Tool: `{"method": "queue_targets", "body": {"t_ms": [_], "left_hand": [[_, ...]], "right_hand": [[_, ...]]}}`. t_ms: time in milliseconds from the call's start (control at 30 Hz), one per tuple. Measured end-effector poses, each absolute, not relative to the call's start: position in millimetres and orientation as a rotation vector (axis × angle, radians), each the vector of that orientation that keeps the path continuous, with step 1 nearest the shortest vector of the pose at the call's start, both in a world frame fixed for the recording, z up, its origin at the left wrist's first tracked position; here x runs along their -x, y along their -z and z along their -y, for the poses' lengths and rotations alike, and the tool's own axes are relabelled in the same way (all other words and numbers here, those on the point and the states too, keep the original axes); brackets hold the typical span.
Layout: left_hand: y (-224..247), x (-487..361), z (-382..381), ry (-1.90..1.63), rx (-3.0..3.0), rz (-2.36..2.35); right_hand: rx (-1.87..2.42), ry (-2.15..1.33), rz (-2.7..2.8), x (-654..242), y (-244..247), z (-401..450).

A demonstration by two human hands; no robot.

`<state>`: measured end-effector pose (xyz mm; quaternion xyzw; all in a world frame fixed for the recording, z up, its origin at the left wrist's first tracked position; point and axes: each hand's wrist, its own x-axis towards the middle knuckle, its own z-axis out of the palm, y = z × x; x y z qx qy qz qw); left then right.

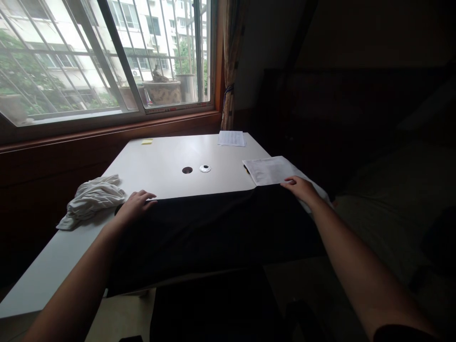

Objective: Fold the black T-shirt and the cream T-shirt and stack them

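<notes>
In the head view, saw the black cloth [213, 232] spread over the near part of the desk [160, 166], with a far edge running nearly straight from left to right and low folds showing in the dark fabric. Had the left hand [137, 206] at the far left corner of the cloth, fingers bent and thumb just beneath them at the edge. Had the right hand [301, 188] at the far right part of the same edge, with fingertips close together on the fabric and touching or almost touching the white sheet [269, 172] there. Could not tell, for either grip, whether closed on the edge or only laid upon it.

Saw the white sheet lying flat at the right, partly under or against the cloth. Noticed the white cloth [94, 199] crumpled at the left, near the left hand. Found, farther back in the middle, a round hole [187, 170] and, just to the right of it, a white cap [204, 168]. Saw a yellow note [147, 141] at the far left and papers [231, 138] at the far right, well apart. Beyond the desk, saw a barred window [171, 52] and, to the right of it, a tied curtain [230, 71].
</notes>
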<state>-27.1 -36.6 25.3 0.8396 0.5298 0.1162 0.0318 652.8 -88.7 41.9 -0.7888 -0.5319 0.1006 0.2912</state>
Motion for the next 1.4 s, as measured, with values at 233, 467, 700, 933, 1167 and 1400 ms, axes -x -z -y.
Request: {"method": "queue_targets", "body": {"t_ms": [233, 467, 700, 933, 1167, 1400], "left_hand": [[-16.7, 40.7, 24.2, -0.322, -2.462, -1.528], [-17.5, 47.0, 31.3, -0.37, -2.457, -1.643], [-17.3, 51.4, 48.2, -0.263, -2.579, -1.934], [-15.5, 77.1, 45.8, -0.19, -2.512, -1.979], [-24.8, 78.8, 51.2, -0.369, -2.402, -2.015], [-44.9, 72.6, 54.2, -0.452, -2.36, -2.099]], "right_hand": [[1.953, -0.534, 1.396, -668.0, -29.3, 64.2], [2.048, -0.243, 1.382, -671.1, -12.0, 68.9], [2.104, -0.036, 1.47, -655.3, 2.2, 74.8], [2.235, -0.103, 1.557, -659.0, -4.8, 76.3], [2.082, -0.298, 1.379, -658.0, -15.7, 94.3], [1.966, -0.02, 1.383, -662.6, -35.7, 86.1]]}}
